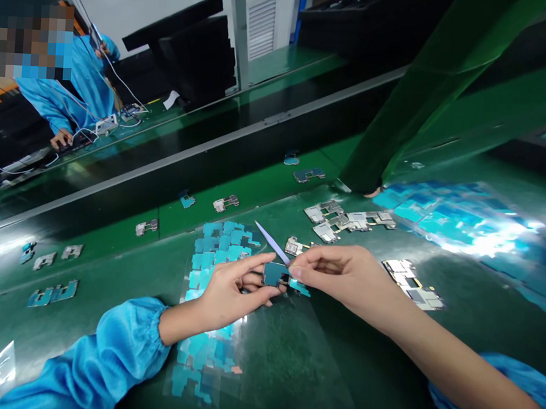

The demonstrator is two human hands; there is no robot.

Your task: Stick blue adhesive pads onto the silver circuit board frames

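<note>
While the left hand point(234, 291) grips a small circuit board point(273, 274) by its edges, fingers behind and thumb along the near side, the right hand point(345, 272) pinches thumb to forefinger at the board's right end. Board is up off the desk point(292, 358), between the two hands.

A slim lilac pointed tool point(273, 242) is also caught in the right fingers, tip aimed up and away from the board. Risk noted: a turn of the wrist could swing that point onto the blue face and scratch or lift it.

Blue piece point(300, 286) under the right fingertips: cannot tell whether it is joined to the board or separate. If loose and tacky, it may cling to skin, fold, or settle askew.

Grip looks light, fingertip only; a firm press at the right end could tip the board out of the left hand.

Left wrist passes over the sheet of blue cut-outs point(199, 261). A low forearm or the loose cuff point(159, 330) could drag pieces out of place.

Another board point(293, 246) lies just beyond the right hand; a wide sweep might knock it. Contact at fingertips too small to judge.
</note>
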